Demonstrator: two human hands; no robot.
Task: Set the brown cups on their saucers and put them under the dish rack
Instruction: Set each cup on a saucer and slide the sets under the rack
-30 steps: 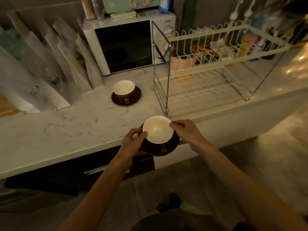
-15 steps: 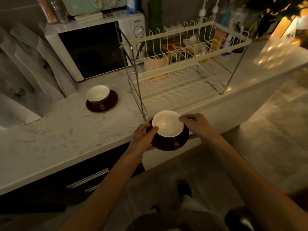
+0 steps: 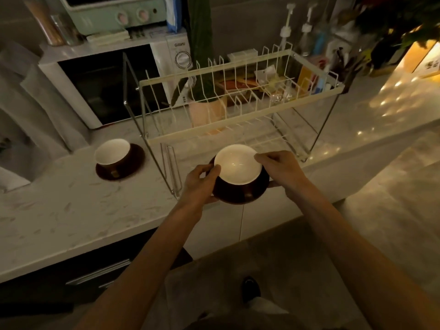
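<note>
A brown cup (image 3: 238, 166) with a white inside sits on its brown saucer (image 3: 240, 195), and both my hands carry the pair at the counter's front edge, just in front of the dish rack (image 3: 238, 110). My left hand (image 3: 200, 183) grips the saucer's left rim. My right hand (image 3: 279, 166) holds the right rim, fingers touching the cup's lip. A second brown cup (image 3: 113, 153) rests on its saucer (image 3: 123, 170) on the counter, left of the rack.
The wire rack stands on a pale marble counter (image 3: 71, 210), with open space beneath its upper shelf. A white microwave (image 3: 107, 84) sits behind, a green oven on top. Bottles and packets crowd the back right. Paper bags (image 3: 31, 110) stand at the left.
I have carried the cup and saucer to the right, from the rack's left leg to in front of its middle. The other cup has stayed put.
</note>
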